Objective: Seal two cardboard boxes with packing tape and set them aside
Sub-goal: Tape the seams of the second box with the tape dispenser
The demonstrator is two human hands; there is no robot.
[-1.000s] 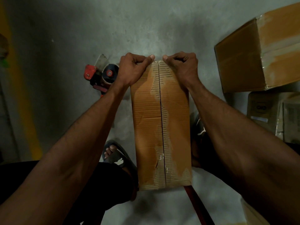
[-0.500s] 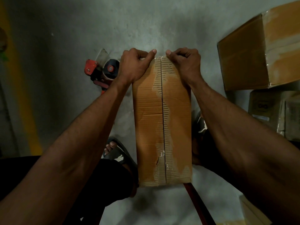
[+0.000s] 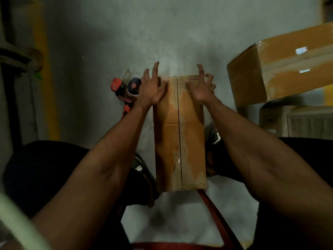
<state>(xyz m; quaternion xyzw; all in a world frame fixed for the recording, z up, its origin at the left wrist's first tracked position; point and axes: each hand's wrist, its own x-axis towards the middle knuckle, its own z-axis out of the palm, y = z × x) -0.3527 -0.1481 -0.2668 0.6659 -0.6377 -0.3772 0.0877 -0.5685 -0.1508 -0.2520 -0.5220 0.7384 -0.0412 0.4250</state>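
Seen from above on a grey concrete floor (image 3: 180,33): a long, narrow cardboard box (image 3: 180,134) lying flat between two bare forearms, its two top flaps meeting along a dark centre seam with torn, ridged patches and scraps of clear film on either side. Left hand (image 3: 153,87) over the box's far left corner, fingers spread and lifted, clasping nothing; heel of the palm at the box's edge, actual contact unclear through motion blur. Right hand (image 3: 202,87) over the far right corner, likewise released, fingers splayed and curled upward, gripping nothing. Just beside the left hand, on the floor, a red-and-black tape dispenser (image 3: 126,89) lying on its side with a roll mounted. Well to the right, a larger taped box (image 3: 281,73) resting tilted atop other stacked cartons (image 3: 297,120), glossy tape bands across its face. Black sandals with white logos (image 3: 139,166) visible on both sides of the narrow box. A yellow floor stripe (image 3: 51,87) running along the left. Dark clothing filling the lower corners; a red strap-like strip (image 3: 214,213) extending from beneath the box's near end.
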